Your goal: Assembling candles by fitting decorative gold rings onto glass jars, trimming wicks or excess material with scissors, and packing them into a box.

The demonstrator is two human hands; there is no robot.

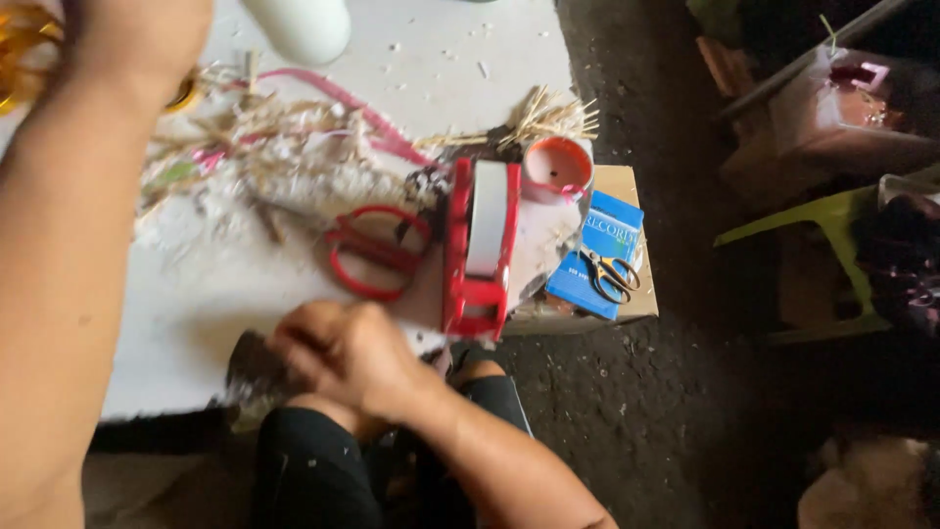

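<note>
My right hand (343, 355) is at the near edge of the white table (176, 313), blurred, with fingers curled on a dark speckled scrap (250, 367). My left forearm runs up the left side. My left hand (142, 34) is cut off by the top edge beside a shiny gold object (22, 49), and its grip is hidden. Red-handled scissors (377, 253) lie just beyond my right hand. To their right a red tape dispenser (480, 245) holds a white roll. Dried stalks and pale flowers (264, 162) with a pink ribbon (343, 98) are spread across the table.
An orange-red roll (556, 165), a straw bundle (548, 118) and a white cylinder (304, 24) sit further back. A cardboard box (636, 299) at the table's right carries a blue booklet (599, 245) and small yellow-handled scissors (612, 274). A green plastic chair (832, 220) stands on the dark floor.
</note>
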